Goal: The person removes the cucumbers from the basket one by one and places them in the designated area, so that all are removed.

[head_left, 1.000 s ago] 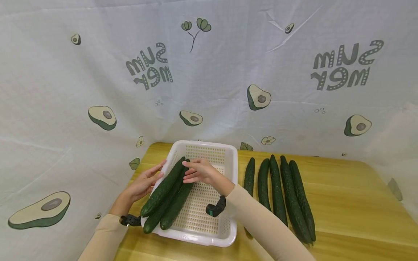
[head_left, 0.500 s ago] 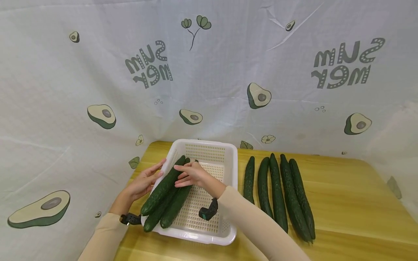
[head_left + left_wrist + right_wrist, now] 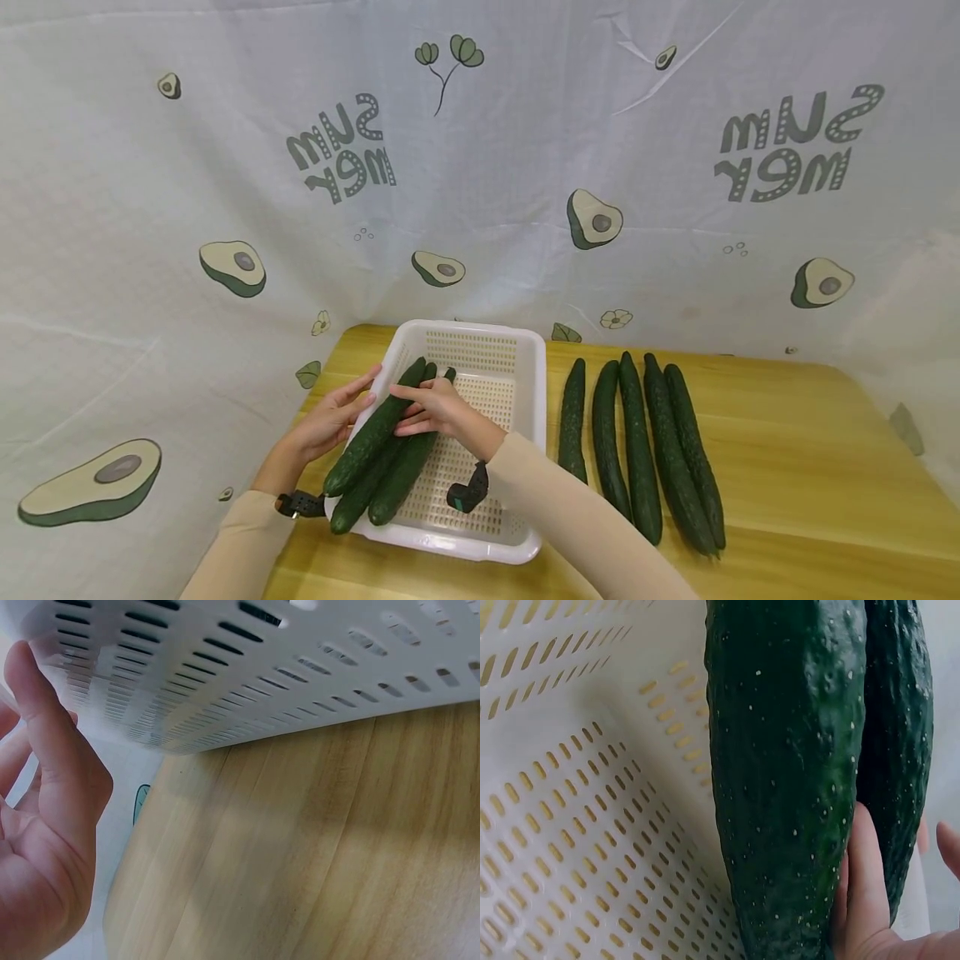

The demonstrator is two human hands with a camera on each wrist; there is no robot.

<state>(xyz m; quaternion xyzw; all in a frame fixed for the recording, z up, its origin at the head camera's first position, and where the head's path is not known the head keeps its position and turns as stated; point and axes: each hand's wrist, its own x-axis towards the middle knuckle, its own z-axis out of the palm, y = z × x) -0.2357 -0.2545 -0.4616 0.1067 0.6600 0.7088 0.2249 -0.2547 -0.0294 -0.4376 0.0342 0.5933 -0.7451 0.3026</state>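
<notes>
Three green cucumbers lie slanted along the left side of a white perforated plastic basket, their near ends over its rim. My right hand is among them, its thumb above the leftmost cucumber. The right wrist view shows straight fingers between two cucumbers and the thumb slightly apart from the farther one. My left hand touches the basket's left side with extended fingers. In the left wrist view, a finger rests against the basket's slotted wall.
To the right of the basket, several more cucumbers lie side by side on the wooden table. A pale curtain printed with avocados hangs behind and to the left of the table.
My right hand has moved left and slightly down, from the rightmost cucumber in the basket to the leftmost, uncovering the former's far end. The left hand stays at the basket's side.
</notes>
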